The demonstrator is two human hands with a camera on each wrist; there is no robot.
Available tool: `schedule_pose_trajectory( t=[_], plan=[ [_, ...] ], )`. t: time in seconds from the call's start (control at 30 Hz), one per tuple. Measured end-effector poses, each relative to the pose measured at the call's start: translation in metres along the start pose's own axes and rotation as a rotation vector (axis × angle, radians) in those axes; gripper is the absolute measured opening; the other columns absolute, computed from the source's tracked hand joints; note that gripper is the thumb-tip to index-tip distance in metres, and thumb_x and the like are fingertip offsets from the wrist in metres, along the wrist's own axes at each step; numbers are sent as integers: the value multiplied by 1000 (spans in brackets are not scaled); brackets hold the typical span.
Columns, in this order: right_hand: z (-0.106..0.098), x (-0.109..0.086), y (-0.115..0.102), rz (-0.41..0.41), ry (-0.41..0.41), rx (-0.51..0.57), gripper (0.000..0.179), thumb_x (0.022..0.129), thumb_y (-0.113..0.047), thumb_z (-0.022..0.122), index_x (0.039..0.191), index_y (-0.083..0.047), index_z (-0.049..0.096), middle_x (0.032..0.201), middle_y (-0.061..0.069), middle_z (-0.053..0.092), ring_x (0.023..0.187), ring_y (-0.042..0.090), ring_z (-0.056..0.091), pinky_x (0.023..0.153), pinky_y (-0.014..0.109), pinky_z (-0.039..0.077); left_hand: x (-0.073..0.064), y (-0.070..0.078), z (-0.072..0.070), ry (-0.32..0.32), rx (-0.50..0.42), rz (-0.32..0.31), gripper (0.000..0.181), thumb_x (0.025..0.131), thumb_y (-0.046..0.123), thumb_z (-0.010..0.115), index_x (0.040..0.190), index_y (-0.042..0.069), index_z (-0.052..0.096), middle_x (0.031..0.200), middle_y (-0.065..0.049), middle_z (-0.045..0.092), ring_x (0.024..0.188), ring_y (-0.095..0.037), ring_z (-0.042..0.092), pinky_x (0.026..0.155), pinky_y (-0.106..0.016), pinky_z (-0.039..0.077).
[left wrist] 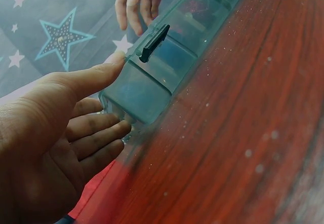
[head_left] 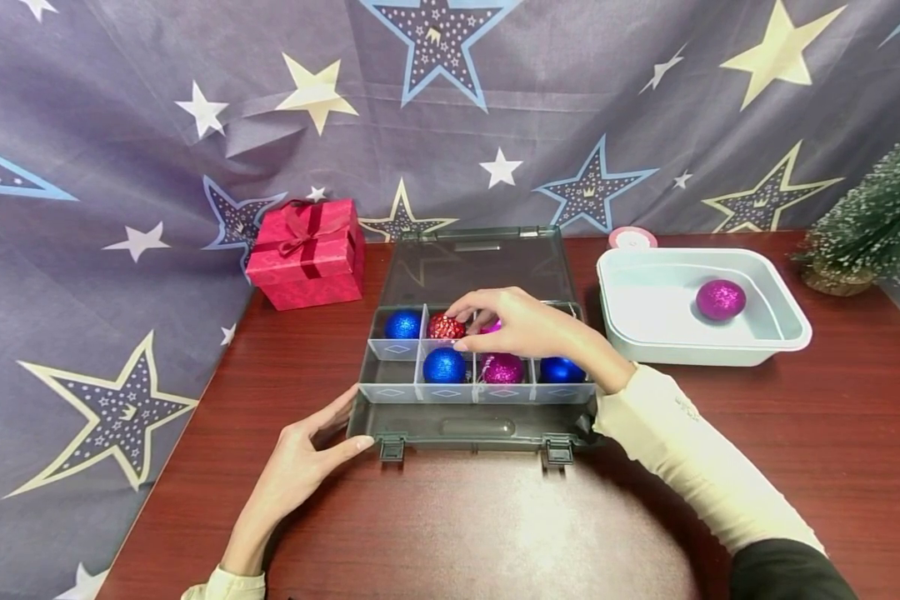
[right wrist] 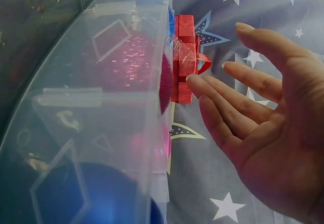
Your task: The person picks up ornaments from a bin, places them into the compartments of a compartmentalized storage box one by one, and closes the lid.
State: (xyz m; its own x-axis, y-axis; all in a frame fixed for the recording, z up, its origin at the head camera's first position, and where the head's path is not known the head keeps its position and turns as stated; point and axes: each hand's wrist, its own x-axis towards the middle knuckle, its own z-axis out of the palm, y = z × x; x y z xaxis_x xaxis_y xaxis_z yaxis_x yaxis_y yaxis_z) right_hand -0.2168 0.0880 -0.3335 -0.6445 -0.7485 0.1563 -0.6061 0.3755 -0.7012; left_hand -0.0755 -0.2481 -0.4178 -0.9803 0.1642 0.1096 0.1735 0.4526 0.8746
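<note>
A dark, see-through divided case (head_left: 435, 427) lies on the table with its lid raised at the back. My left hand (head_left: 300, 462) rests against its front left corner, thumb at the rim and fingers along the end wall. Above the compartments hovers my right hand (head_left: 528, 321), fingers loosely bent with nothing between them, fingertips by a red glitter ball (head_left: 441, 328) in the back row. Beside that ball sits a blue ball (head_left: 402, 326); a pink ball (head_left: 492, 326) is partly hidden under the hand. The front row holds a blue ball (head_left: 444, 365), a magenta glitter ball (head_left: 504, 367) and another blue ball (head_left: 561, 370).
At right stands a pale plastic tub (head_left: 690, 347) with a magenta glitter ball (head_left: 721, 299) inside. A round pink-and-white item (head_left: 632, 238) sits behind it. A red gift box (head_left: 307, 258) is at back left, a small frosted tree (head_left: 870, 217) at far right.
</note>
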Motion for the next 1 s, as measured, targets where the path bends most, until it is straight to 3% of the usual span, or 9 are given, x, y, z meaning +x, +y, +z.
schedule_pose_trajectory(
  t=[0.2,0.4,0.73,0.83,1.0],
  plan=[
    [-7,-10,1,16,41,18,42,95,-20,78,131,-1,67,121,18,70,102,21,73,93,40,57,0,0,0,3,8,-3,68,89,25,85,151,20,57,134,-6,68,124,-18,63,98,-16,46],
    [-20,-34,9,17,111,-8,41,93,-15,79,130,-2,67,124,16,70,108,29,71,93,47,56,-1,2,0,2,9,-10,68,89,25,85,151,20,57,133,-5,68,124,-19,63,98,-16,46],
    [-52,-86,22,153,247,-73,42,95,-19,78,133,-5,66,125,12,71,108,26,70,92,52,53,-1,2,-1,2,1,5,67,90,23,85,151,21,56,132,-5,69,123,-19,64,98,-16,46],
    [-63,-101,26,171,289,-128,39,96,-21,77,132,-7,67,123,9,71,107,26,71,91,49,53,0,0,-1,2,3,15,67,90,22,84,151,20,56,131,-5,69,122,-19,64,98,-17,47],
    [-80,-129,40,215,343,-212,38,97,-19,76,131,-7,68,122,14,71,104,30,72,84,30,53,0,-1,0,-1,-5,4,68,90,23,85,151,20,56,131,-4,69,122,-18,64,98,-18,47]
  ],
)
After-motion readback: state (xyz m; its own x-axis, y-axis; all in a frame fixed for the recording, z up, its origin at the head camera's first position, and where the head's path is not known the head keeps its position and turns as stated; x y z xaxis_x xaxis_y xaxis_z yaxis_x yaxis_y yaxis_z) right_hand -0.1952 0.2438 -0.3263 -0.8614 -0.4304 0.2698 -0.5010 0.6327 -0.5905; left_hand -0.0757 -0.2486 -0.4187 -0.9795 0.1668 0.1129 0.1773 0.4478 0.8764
